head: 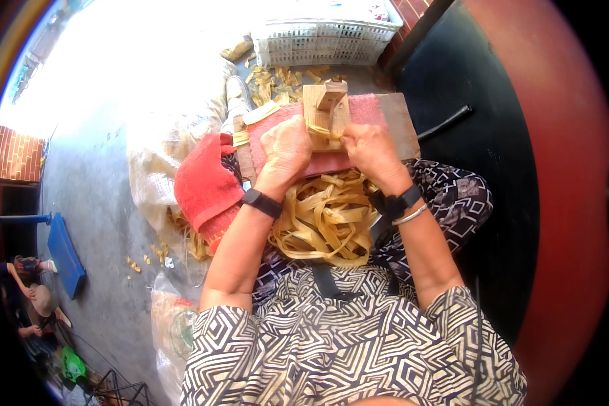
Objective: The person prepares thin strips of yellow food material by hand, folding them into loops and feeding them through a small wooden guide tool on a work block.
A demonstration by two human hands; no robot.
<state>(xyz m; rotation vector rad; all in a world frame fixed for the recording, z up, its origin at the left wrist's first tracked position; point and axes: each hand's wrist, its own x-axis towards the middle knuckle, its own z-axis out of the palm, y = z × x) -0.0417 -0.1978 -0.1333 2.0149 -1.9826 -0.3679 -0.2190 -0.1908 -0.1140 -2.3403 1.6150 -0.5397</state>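
A narrow yellow strip of dried plant material (323,132) runs between my two hands across a wooden block (341,122). My left hand (286,144) is closed in a fist at the strip's left end. At the other end, my right hand (369,149) pinches it between thumb and fingers. A short wooden post (332,96) stands up from the block. The block rests on a pink cloth (368,109) spread over a wooden board (400,122) across my lap. Below the board, a tangled heap of similar strips (330,218) lies in my lap.
A red towel (208,182) drapes beside my left forearm, near a pale woven sack (157,157). Strip scraps (271,83) litter the floor before a white plastic crate (325,43). Another person (35,294) sits at far left, near a blue platform (65,256).
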